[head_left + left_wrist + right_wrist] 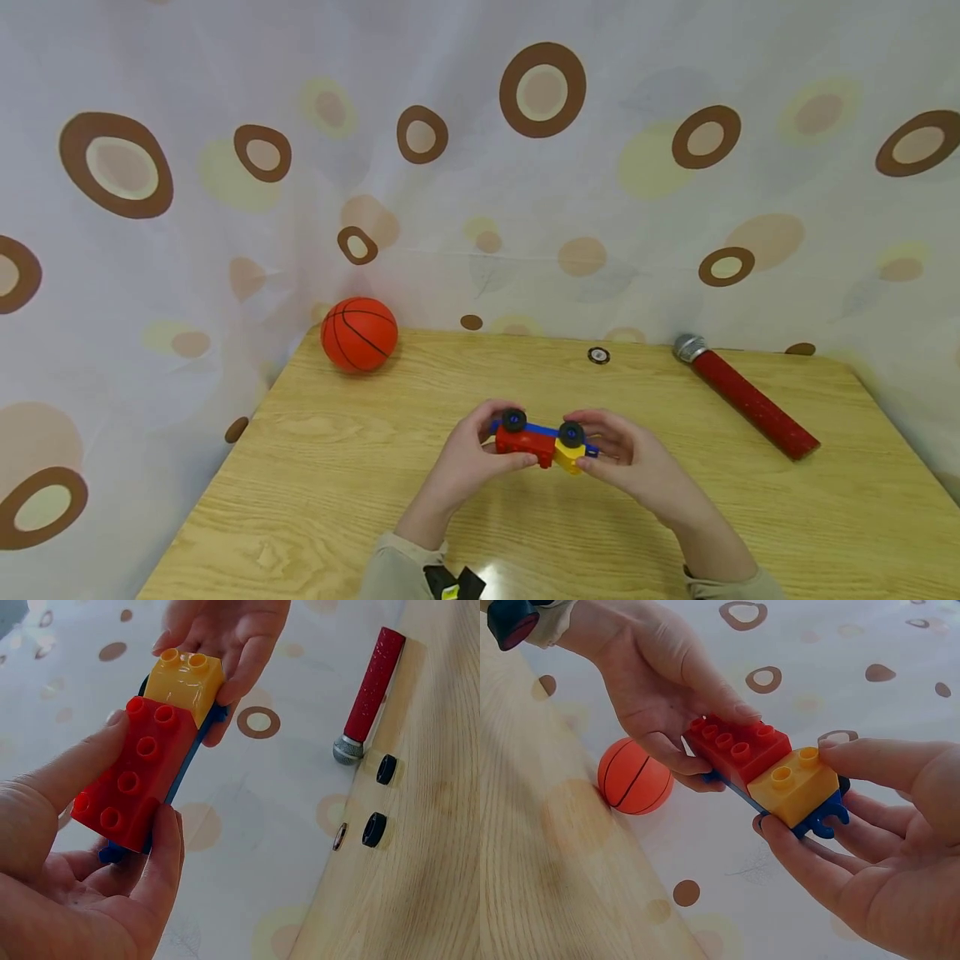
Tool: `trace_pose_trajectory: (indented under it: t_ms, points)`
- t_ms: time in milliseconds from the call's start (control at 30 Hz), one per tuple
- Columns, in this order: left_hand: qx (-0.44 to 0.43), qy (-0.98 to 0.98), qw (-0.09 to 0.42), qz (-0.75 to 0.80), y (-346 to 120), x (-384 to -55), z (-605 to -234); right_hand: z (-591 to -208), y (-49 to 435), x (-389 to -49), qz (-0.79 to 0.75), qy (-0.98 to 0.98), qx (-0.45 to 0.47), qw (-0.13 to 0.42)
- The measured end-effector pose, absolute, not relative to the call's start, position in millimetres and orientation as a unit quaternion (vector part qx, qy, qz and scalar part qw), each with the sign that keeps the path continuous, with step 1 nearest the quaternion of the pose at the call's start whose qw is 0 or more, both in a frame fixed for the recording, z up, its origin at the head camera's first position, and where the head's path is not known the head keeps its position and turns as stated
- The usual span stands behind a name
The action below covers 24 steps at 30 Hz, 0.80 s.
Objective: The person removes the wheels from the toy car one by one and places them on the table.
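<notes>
Both hands hold up a toy car of building bricks (536, 442) over the table, its red brick (135, 772) and yellow brick (795, 784) joined to a blue base. My left hand (468, 450) grips the red end between thumb and fingers. At the yellow end, my right hand (637, 467) pinches the car, its thumb on the brick. Black wheels (513, 419) with blue hubs sit on the side facing me. On the opposite side, no wheels show; the base is partly behind fingers. Two loose black wheels (386, 769) stand on the table in the left wrist view.
An orange basketball (360, 335) sits at the back left of the wooden table (300, 467). A small round chip (598, 356) lies near the back edge. To the right is a red-handled microphone (750, 400). Patterned sheeting (480, 183) hangs behind and around the table.
</notes>
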State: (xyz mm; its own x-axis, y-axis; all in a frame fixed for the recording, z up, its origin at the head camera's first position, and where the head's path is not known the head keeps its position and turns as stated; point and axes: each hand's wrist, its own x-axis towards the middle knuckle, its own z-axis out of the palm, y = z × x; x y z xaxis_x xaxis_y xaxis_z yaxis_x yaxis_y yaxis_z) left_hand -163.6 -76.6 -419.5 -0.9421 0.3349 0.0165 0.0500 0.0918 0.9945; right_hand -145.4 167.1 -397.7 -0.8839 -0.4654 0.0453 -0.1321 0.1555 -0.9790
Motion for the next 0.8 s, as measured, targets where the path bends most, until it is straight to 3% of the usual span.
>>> trace_pose_trajectory:
  t_ms: [500,800]
  points:
    - [0.126,0.734,0.091,0.661,-76.7,-163.7,-421.4,-401.3,170.1,-146.5,-0.619,0.74,-0.218,0.146]
    - [0.142,0.69,0.13,0.698,-76.8,-163.3,-419.7,-401.5,170.0,-146.2,-0.621,0.737,-0.218,0.154]
